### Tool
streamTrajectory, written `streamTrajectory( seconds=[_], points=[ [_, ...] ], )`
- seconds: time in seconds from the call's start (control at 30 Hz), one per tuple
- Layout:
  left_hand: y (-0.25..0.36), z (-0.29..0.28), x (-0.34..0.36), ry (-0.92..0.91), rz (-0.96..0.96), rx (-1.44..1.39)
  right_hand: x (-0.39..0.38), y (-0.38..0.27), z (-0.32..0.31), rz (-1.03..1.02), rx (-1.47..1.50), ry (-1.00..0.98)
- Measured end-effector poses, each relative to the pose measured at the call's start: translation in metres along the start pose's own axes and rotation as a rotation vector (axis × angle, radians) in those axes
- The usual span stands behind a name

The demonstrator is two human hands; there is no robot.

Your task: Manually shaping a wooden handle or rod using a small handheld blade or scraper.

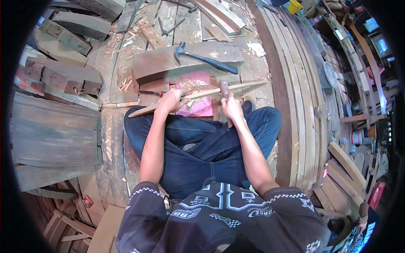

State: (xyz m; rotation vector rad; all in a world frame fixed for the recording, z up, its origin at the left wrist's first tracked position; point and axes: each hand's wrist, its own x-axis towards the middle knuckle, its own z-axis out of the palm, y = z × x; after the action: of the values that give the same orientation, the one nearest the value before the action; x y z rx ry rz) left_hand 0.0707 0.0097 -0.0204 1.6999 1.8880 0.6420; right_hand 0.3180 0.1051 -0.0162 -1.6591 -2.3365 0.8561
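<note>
My left hand point(171, 101) grips a long, thin pale wooden stick point(247, 85), which slants over my lap and rises toward the right. My right hand point(231, 107) is closed on a brown wooden-handled tool point(224, 87), held upright across the stick; its working end is not clear. Beneath the stick lies pink sheet material point(196, 107) strewn with shavings. A red-handled tool point(148, 92) sits left of my left hand, partly hidden. Just beyond, a thick wooden block point(154, 63) carries a claw hammer point(206, 60) with a black handle.
Wooden blocks point(63, 84) and boards point(55, 130) fill the left. Long planks point(295, 101) and cluttered shelving point(354, 71) line the right. Pliers-like tools point(171, 29) and timber point(217, 17) lie farther forward. At lower right is what looks like another person's arm point(360, 221).
</note>
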Motion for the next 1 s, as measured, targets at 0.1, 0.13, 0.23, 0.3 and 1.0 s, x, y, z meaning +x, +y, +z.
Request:
streamTrajectory(
  seconds=[0.1,0.13,0.23,0.3,1.0],
  points=[
    [-0.003,-0.001,-0.004,-0.007,-0.029,-0.028,-0.02,-0.013,0.009,-0.243,0.025,-0.22],
    [-0.008,0.0,-0.005,-0.025,-0.04,0.01,-0.025,-0.018,0.007,-0.286,0.07,-0.254],
    [-0.007,0.0,-0.002,-0.036,-0.012,0.012,-0.005,0.009,0.005,-0.245,0.069,-0.204],
    [-0.007,0.003,0.001,-0.021,-0.003,0.026,0.01,0.019,-0.005,-0.015,0.06,-0.08],
    [-0.006,0.003,0.0,0.0,0.01,0.001,0.014,0.011,-0.009,-0.037,-0.052,-0.125]
  ],
)
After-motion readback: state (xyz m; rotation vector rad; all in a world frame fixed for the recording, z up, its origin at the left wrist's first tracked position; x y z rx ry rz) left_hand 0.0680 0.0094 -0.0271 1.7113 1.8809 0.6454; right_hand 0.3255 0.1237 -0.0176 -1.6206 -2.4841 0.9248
